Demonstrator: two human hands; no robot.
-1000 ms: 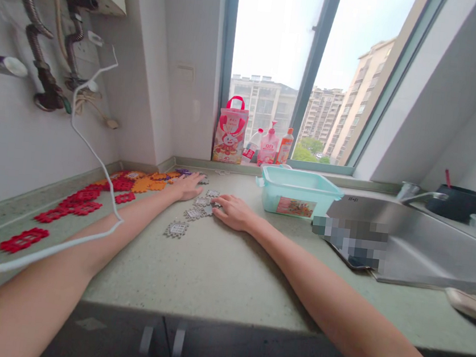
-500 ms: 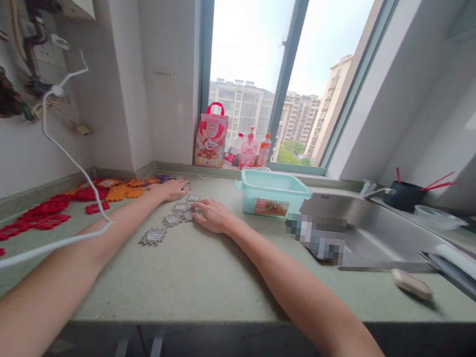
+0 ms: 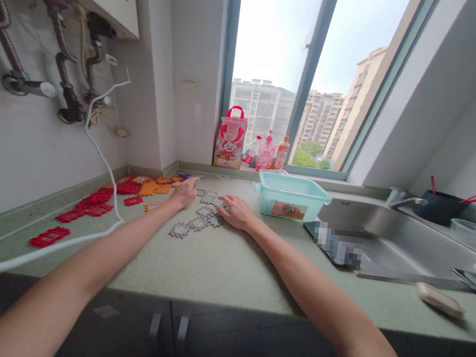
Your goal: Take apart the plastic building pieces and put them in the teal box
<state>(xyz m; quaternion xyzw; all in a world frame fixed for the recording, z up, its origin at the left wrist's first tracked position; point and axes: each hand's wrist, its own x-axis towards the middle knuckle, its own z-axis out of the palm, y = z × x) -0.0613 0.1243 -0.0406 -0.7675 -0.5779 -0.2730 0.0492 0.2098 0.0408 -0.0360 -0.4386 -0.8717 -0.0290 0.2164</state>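
Both my arms reach far across a pale green counter [image 3: 219, 268]. My left hand [image 3: 185, 192] lies flat with fingers stretched out, touching the far end of a cluster of several grey interlocking plastic tiles [image 3: 199, 214] and beside orange tiles [image 3: 154, 187]. My right hand [image 3: 236, 211] rests palm down on the grey tiles' right side, fingers spread over them. Red tiles [image 3: 88, 207] run in a row along the left wall, and a few purple tiles [image 3: 183, 176] sit in the back corner.
A mint plastic tub [image 3: 290, 196] stands right of my hands. A steel sink [image 3: 389, 241] with a tap lies further right. Bottles and a red bag [image 3: 230, 137] line the window sill. A white cable [image 3: 103, 157] hangs from wall pipes across the left counter.
My left hand has slid slightly toward the back corner near the orange and purple tiles. My right hand stays on the grey tiles. The view has swung left and right.
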